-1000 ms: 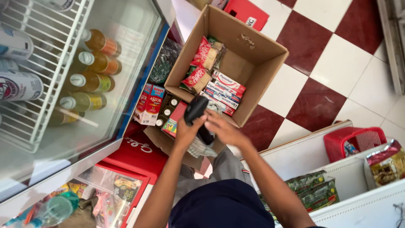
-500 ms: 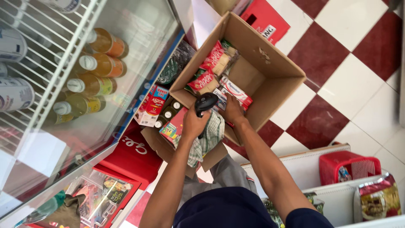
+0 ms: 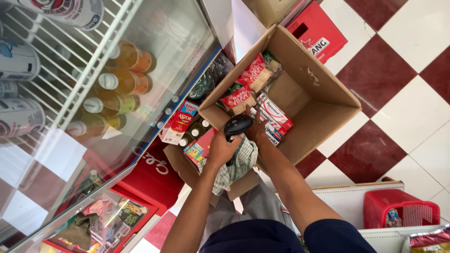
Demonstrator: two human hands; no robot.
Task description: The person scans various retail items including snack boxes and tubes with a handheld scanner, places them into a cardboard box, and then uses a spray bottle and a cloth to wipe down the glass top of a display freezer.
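My left hand is closed around a black plastic barcode scanner, its rounded head over the near edge of the open cardboard box. A checked cloth, soft and rumpled, hangs under that wrist. My right hand reaches into the box with fingers spread loosely, resting on the flat red-and-white cartons; I cannot tell whether it grips one. Further back in the box lie two glossy red snack packets, crinkled. Just outside the box stand a red carton and some dark bottles with white caps. Behind the cooler's glass door, four amber bottles lie on a white wire shelf.
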